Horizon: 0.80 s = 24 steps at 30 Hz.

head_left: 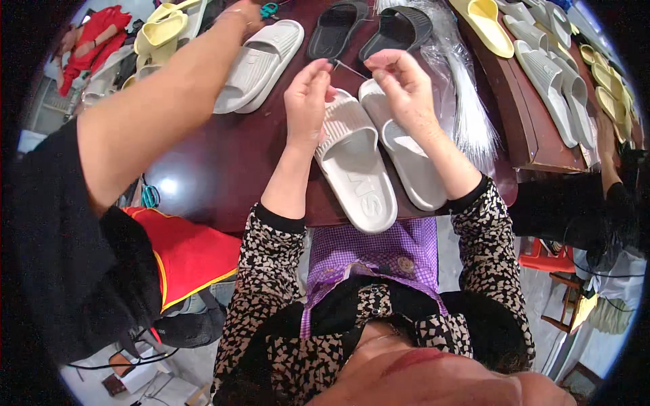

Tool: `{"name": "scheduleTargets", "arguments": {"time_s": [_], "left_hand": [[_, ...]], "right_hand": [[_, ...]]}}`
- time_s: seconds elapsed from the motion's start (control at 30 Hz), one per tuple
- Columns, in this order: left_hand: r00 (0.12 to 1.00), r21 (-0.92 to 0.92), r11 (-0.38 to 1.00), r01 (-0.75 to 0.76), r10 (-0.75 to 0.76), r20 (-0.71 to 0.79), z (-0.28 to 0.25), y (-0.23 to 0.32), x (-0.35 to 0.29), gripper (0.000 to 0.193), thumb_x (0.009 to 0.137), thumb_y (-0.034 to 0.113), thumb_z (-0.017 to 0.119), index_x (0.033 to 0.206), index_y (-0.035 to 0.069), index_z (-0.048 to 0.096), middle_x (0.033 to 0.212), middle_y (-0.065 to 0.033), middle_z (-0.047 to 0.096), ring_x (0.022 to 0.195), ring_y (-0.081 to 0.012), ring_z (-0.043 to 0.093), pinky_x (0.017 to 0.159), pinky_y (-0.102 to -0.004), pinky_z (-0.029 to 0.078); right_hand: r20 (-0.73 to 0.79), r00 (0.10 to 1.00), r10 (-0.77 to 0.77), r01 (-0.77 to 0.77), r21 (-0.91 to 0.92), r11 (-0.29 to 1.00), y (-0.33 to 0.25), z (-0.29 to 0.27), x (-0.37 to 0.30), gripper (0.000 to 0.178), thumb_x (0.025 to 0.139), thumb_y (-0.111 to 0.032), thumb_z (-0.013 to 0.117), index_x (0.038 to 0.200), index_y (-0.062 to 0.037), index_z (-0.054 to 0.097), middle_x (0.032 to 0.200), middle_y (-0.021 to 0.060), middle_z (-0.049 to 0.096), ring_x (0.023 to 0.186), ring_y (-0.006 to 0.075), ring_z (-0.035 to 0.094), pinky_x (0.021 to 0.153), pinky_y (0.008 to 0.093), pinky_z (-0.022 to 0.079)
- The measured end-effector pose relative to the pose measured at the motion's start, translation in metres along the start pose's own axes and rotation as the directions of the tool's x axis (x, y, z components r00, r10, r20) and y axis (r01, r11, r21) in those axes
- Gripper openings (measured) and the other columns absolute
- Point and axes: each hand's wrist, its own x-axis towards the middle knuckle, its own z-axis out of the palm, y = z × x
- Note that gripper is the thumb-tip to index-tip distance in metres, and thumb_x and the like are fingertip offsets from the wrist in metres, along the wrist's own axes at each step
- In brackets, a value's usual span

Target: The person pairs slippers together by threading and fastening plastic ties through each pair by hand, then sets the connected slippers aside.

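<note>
Light-grey moulded slide sandals with ribbed straps (359, 184) are laid side by side on the dark reddish-brown glossy worktop (223, 169), at its near edge, in front of the person. The left hand (311, 98) is raised over the strap of the left sandal, its forearm nearly upright and inclined slightly rightward; fingers are curled, and thumb and fingertips are pinched on a thin pale strand (351, 70). A small dark bit is seen at these fingertips. The right hand (399, 81) is held over the right sandal's far end, its forearm slanted up and leftward; thumb and forefinger are brought close together near the strand's other end, but whether it is gripped there cannot be told.

Orientation: both toe ends are pointed away from the person, heels toward the person; the long axes are tilted, running from far left to near right, roughly parallel.

Surroundings: a black pair of slide sandals (335, 34) is placed beyond the hands. A bundle of fine white strands (470, 115) in clear plastic is laid to the right. At left, a co-worker's bare arm (162, 101) is extended across the worktop beside another light-grey pair (271, 68).
</note>
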Motion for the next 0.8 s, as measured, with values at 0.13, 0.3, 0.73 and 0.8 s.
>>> {"name": "scheduleTargets", "arguments": {"time_s": [0.13,0.3,0.73,0.8], "left_hand": [[0.983,0.041,0.999,0.025,-0.017,-0.182,-0.022,-0.008,0.011,0.024,0.086,0.01,0.055,0.108,0.0,0.058,0.089,-0.0044,0.06,0.065,-0.0077,0.054,0.057,-0.0209,0.046],[0.95,-0.116,0.988,0.103,-0.132,-0.284,-0.032,-0.01,0.026,0.021,0.085,0.008,0.055,0.104,-0.001,0.057,0.086,-0.0049,0.059,0.064,-0.0098,0.056,0.057,-0.0219,0.047],[0.93,-0.169,0.967,0.19,-0.233,-0.285,-0.047,-0.024,0.031,0.024,0.083,0.006,0.051,0.107,0.0,0.051,0.093,-0.0108,0.058,0.067,-0.0162,0.057,0.06,-0.0284,0.049],[0.928,-0.157,0.97,0.185,-0.225,-0.298,-0.048,-0.025,0.032,0.024,0.083,0.005,0.05,0.106,0.0,0.051,0.092,-0.0108,0.058,0.067,-0.0162,0.056,0.059,-0.0279,0.048]], "right_hand": [[0.258,0.965,0.056,-0.005,-0.195,0.981,-0.04,-0.018,0.0,0.024,0.081,0.002,0.058,0.105,-0.003,0.058,0.096,0.0065,0.062,0.085,0.0122,0.058,0.076,0.0259,0.048],[0.636,0.711,0.301,0.149,-0.554,0.819,-0.061,-0.018,-0.025,0.027,0.081,-0.006,0.061,0.108,-0.008,0.059,0.088,0.0125,0.062,0.078,0.0202,0.062,0.068,0.031,0.051],[0.419,0.85,0.321,0.299,-0.884,0.36,-0.014,0.014,-0.044,0.03,0.079,-0.023,0.06,0.103,-0.0061,0.053,0.07,0.0136,0.061,0.065,0.0304,0.063,0.059,0.0409,0.05],[0.408,0.862,0.302,0.285,-0.881,0.377,-0.011,0.008,-0.041,0.029,0.079,-0.021,0.06,0.102,-0.0051,0.052,0.07,0.0138,0.061,0.065,0.0303,0.063,0.059,0.0409,0.05]]}}
